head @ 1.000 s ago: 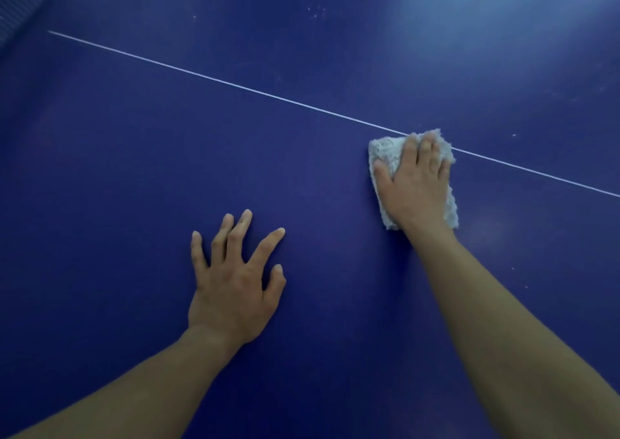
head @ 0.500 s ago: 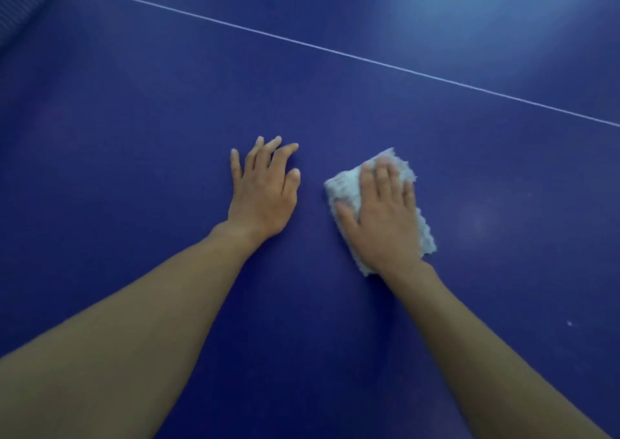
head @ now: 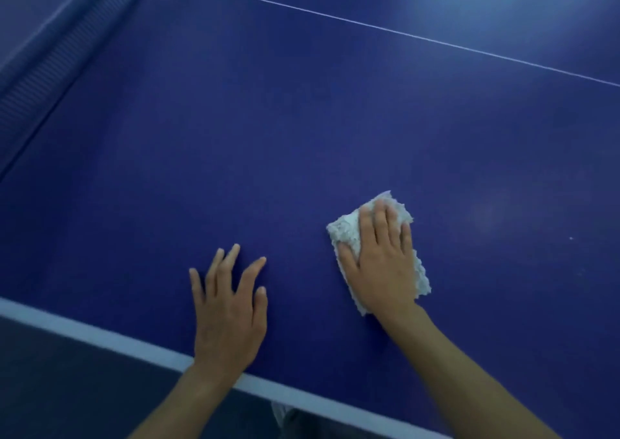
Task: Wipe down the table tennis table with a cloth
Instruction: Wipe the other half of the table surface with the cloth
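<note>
Pressing down with straight, close-set fingers, the right hand [head: 382, 260] lies flat on top of the cloth [head: 345, 230]. Its palm covers most of the cloth, no finger curls around it, and the thumb runs along the side that faces the other hand. The cloth, a pale, nubbly folded rectangle, lies on the blue surface of the table [head: 302, 119], a little way in from the white edge stripe [head: 100, 333]. Its long side points away from that stripe, and its ragged border shows past the fingertips and along the hand's outer side. The left hand [head: 228, 307] is likewise released, with fingers spread and straight and the palm down on bare tabletop. Its wrist crosses the edge stripe, and its fingertips reach less far from the stripe than the cloth does. The two hands are apart, with blue surface between them. Both bare forearms come in over the stripe from the near side, where the dark floor [head: 67, 388] shows. Well beyond the stripe, a thin white line [head: 402, 34] crosses the table roughly parallel to it. The ribbed net [head: 57, 52] runs away from the stripe at the left. A soft glare [head: 503, 2] lies farthest from the stripe, past the thin line on the right.
</note>
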